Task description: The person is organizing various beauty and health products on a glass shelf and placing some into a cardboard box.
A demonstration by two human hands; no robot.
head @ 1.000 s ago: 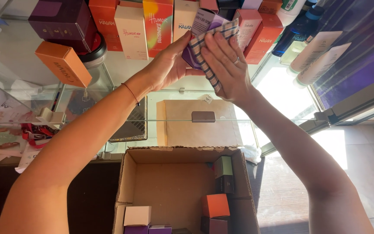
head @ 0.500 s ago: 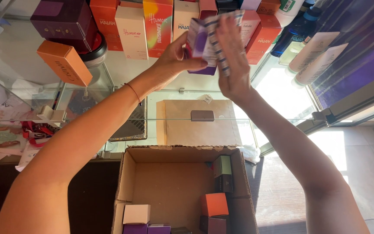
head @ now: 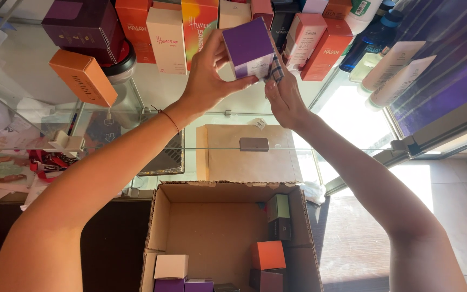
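Both hands up at a glass shelf packed w/ small product boxes. Left hand holds a purple box: thumb on the near side, fingers curled round the far side, so fingers are closed on it. Box is tilted, white label panel low on its front, sits above the shelf edge in front of the row of standing boxes. Right hand comes in from the right, fingertips pinched narrow on a checkered cloth pressed against the purple box's right lower corner; cloth mostly hidden by the hand.

Behind: tall cream box, multicolour box, red-orange boxes, blue bottles at right. An orange box lies tilted at left, dark maroon box above it.

Below the arms: open carton w/ a few boxes inside – orange one, green/dark one, white one, purple ones along the bottom edge. Kraft-paper package lies on a lower shelf, just past the carton.
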